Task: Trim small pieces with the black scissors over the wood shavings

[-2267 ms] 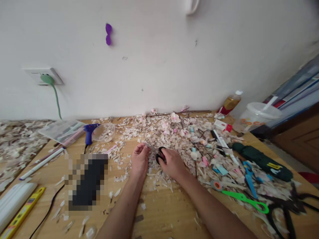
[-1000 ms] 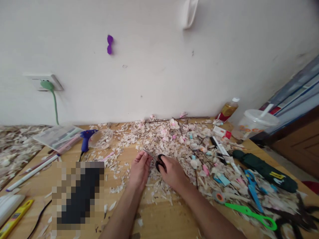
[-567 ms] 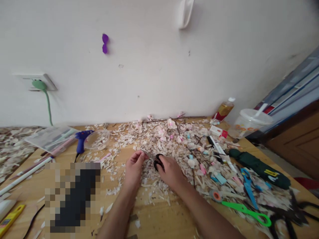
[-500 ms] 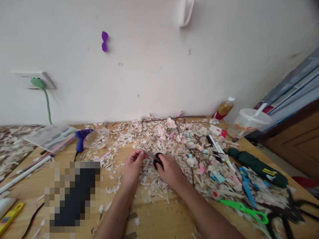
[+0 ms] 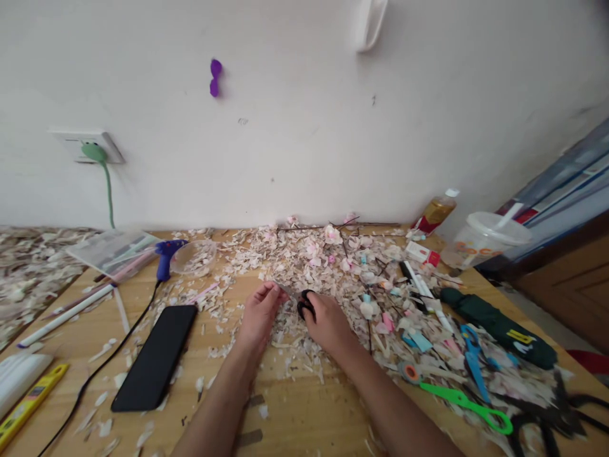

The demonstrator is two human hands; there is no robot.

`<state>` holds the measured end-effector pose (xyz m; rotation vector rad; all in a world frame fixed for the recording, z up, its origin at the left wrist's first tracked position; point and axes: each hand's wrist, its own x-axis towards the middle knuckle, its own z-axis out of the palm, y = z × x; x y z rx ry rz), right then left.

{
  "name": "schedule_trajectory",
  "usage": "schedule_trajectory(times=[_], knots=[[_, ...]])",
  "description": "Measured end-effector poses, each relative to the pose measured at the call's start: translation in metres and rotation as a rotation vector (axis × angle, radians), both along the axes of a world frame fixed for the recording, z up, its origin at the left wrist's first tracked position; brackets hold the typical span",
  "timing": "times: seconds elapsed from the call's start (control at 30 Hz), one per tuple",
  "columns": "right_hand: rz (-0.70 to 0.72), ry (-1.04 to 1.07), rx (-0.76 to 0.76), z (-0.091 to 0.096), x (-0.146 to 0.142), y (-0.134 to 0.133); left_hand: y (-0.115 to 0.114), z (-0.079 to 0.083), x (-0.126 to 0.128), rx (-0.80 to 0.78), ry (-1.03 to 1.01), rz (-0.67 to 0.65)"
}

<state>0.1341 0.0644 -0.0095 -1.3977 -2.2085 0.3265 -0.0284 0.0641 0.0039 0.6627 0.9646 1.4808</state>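
My right hand (image 5: pixel 328 320) grips small black-handled scissors (image 5: pixel 305 303), their blades pointing left toward my other hand. My left hand (image 5: pixel 259 312) pinches a small pale scrap at its fingertips, right at the blade tips; the scrap is too small to name. Both hands rest over a thick litter of pale pink and white cuttings (image 5: pixel 304 254) on the wooden table (image 5: pixel 295 412).
A black phone (image 5: pixel 156 355) with a cable lies left of my arms. Farther left are a blue glue gun (image 5: pixel 166 254), a clear bowl (image 5: pixel 195 256), pens and a yellow cutter (image 5: pixel 28 403). To the right lie green-handled scissors (image 5: pixel 457 398), blue scissors (image 5: pixel 471 355), a dark folded umbrella (image 5: pixel 495 324), a bottle (image 5: pixel 435 212) and a lidded cup (image 5: pixel 485 238).
Both hands stay together at the same spot with the scissors. The view has shifted slightly as my head moved.
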Motion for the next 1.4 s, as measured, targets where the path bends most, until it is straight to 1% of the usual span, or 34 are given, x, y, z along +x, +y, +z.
schedule_trajectory(times=[0.13, 0.2, 0.3, 0.37, 0.47, 0.53, 0.6, 0.67, 0.73, 0.77, 0.83, 0.93, 0.97, 1.03, 1.1, 1.27, 1.33, 1.4], knots=[[-0.003, -0.024, -0.018, 0.002, 0.001, -0.001, 0.003, 0.005, -0.016, 0.041, 0.278, -0.053], [0.001, -0.035, -0.025, 0.002, 0.001, -0.001, 0.004, 0.006, -0.022, 0.051, 0.328, -0.071], [0.008, -0.05, -0.027, 0.003, 0.002, -0.001, 0.005, 0.005, -0.023, 0.04, 0.324, -0.078], [-0.001, -0.054, -0.024, 0.003, 0.002, -0.001, 0.005, 0.003, -0.019, 0.019, 0.242, -0.054], [-0.007, -0.052, -0.019, 0.003, 0.001, -0.001, 0.001, 0.0, -0.007, -0.024, -0.017, -0.023], [-0.007, -0.045, -0.018, 0.003, 0.001, -0.001, -0.002, 0.0, 0.0, -0.043, -0.165, -0.034], [-0.007, -0.035, -0.021, 0.002, 0.001, -0.001, -0.004, 0.0, 0.006, -0.055, -0.228, -0.052], [-0.005, -0.028, -0.023, 0.001, 0.001, -0.001, -0.005, -0.001, 0.007, -0.056, -0.224, -0.054], [0.0, -0.028, -0.026, 0.001, 0.001, -0.001, -0.003, -0.001, 0.005, -0.037, -0.147, -0.042], [0.003, -0.028, -0.028, 0.001, 0.001, -0.001, -0.002, 0.0, 0.003, -0.021, -0.078, -0.035], [0.007, -0.026, -0.03, 0.002, 0.002, -0.001, 0.0, 0.002, -0.003, 0.016, 0.102, -0.029], [0.007, -0.027, -0.027, 0.003, 0.001, -0.001, 0.001, 0.008, -0.01, 0.077, 0.352, -0.06], [0.008, -0.03, -0.026, 0.003, 0.001, -0.001, 0.0, 0.01, -0.011, 0.091, 0.399, -0.069], [0.006, -0.038, -0.024, 0.002, 0.001, -0.001, 0.0, 0.012, -0.012, 0.097, 0.428, -0.08], [0.001, -0.04, -0.021, 0.0, 0.003, 0.0, -0.001, 0.01, -0.01, 0.071, 0.367, -0.081], [-0.038, 0.013, -0.018, -0.003, 0.004, 0.002, -0.002, 0.003, 0.0, -0.062, 0.017, -0.121], [-0.06, 0.073, -0.019, -0.003, 0.002, 0.003, -0.002, 0.001, 0.002, -0.099, -0.052, -0.102], [-0.069, 0.175, -0.004, -0.002, 0.0, 0.002, -0.002, 0.001, 0.002, -0.11, -0.055, -0.081]])
